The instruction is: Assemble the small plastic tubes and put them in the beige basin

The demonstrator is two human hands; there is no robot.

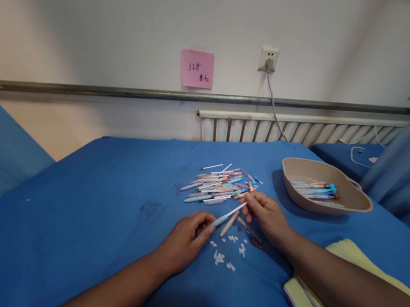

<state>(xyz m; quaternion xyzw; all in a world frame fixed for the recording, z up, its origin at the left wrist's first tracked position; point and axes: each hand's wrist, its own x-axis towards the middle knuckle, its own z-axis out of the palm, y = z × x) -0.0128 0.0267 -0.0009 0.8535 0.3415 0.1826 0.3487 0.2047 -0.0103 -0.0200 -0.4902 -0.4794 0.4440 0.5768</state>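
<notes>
Your forearms (131, 286) stretch over a blue sheet (85, 200), your left hand (189, 237) pinching a slender, pale blue pen barrel (219, 220), your right hand (268, 215) pinching the far end of a thin white refill (237, 209) in line with it. Both slant between your hands, near heaped pens (214, 189) and scattered small white pieces (221, 258).

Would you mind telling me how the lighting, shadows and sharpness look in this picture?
In the head view the light is dim, without strong glare; in the head view a soft shadow darkens the blue cloth left of the tan basket; in the head view, writing on the central pink note stands out, while the held light-blue pen and small white pieces look soft.
</notes>
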